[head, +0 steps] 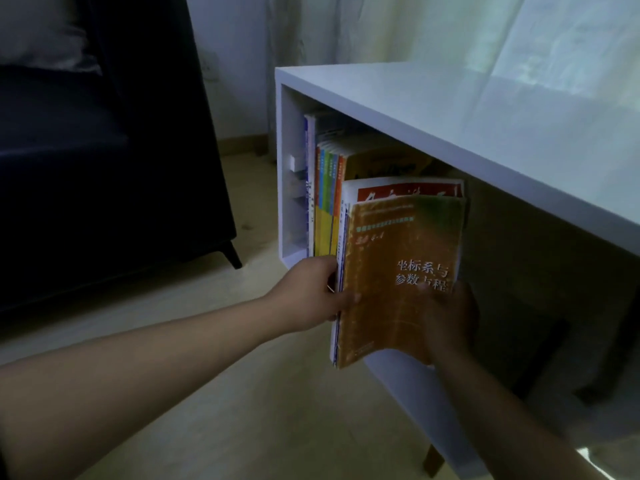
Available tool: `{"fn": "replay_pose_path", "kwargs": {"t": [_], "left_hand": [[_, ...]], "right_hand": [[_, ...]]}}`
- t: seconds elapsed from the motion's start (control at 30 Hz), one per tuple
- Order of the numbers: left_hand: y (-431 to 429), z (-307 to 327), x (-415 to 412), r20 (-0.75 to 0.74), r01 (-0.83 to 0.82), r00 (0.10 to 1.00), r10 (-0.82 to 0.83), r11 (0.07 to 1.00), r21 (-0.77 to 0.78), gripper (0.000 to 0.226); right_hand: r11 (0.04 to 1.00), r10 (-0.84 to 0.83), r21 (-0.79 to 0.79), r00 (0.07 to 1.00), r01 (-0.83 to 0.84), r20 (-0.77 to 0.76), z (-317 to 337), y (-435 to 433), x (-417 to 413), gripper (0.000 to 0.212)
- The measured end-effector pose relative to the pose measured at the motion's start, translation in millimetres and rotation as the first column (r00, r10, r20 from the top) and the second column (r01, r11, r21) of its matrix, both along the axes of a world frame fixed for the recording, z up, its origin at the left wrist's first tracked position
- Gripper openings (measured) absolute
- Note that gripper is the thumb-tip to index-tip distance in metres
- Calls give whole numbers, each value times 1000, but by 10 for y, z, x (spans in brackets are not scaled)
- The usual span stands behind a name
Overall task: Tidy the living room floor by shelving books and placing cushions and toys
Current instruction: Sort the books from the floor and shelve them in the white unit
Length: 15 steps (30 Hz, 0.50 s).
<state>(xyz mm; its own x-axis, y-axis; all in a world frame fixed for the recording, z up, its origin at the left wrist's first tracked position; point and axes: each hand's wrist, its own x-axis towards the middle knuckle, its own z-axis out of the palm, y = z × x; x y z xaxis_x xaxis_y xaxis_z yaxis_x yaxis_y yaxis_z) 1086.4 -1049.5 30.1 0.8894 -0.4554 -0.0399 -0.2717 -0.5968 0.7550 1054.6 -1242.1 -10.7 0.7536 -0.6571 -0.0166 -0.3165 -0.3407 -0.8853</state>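
Note:
A thin stack of books (398, 271), topped by an orange-brown one with Chinese print, stands half inside the white shelf unit (433, 109). My left hand (318, 292) grips the stack's spine edge, thumb on the cover. My right hand (450, 317) holds its lower right corner, thumb on the cover. Several upright books (327, 199) with coloured spines fill the left end of the same compartment, just left of the held stack.
A dark sofa (104, 168) with a pale cushion (41, 32) on it stands to the left, its leg (232, 254) on the light wood floor (259, 393). Curtains (381, 29) hang behind the shelf unit. A wooden shelf leg (433, 460) shows at the bottom.

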Motion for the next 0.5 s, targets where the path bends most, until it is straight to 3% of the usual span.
{"fn": "replay_pose_path", "kwargs": {"t": [0.3, 0.5], "left_hand": [[-267, -148, 345, 149, -95, 983, 102, 994, -53, 28], [-248, -203, 515, 209, -149, 964, 162, 986, -77, 26]], "right_hand": [[986, -158, -28, 980, 163, 124, -114, -41, 413, 40], [988, -141, -26, 968, 149, 206, -170, -13, 671, 35]]}}
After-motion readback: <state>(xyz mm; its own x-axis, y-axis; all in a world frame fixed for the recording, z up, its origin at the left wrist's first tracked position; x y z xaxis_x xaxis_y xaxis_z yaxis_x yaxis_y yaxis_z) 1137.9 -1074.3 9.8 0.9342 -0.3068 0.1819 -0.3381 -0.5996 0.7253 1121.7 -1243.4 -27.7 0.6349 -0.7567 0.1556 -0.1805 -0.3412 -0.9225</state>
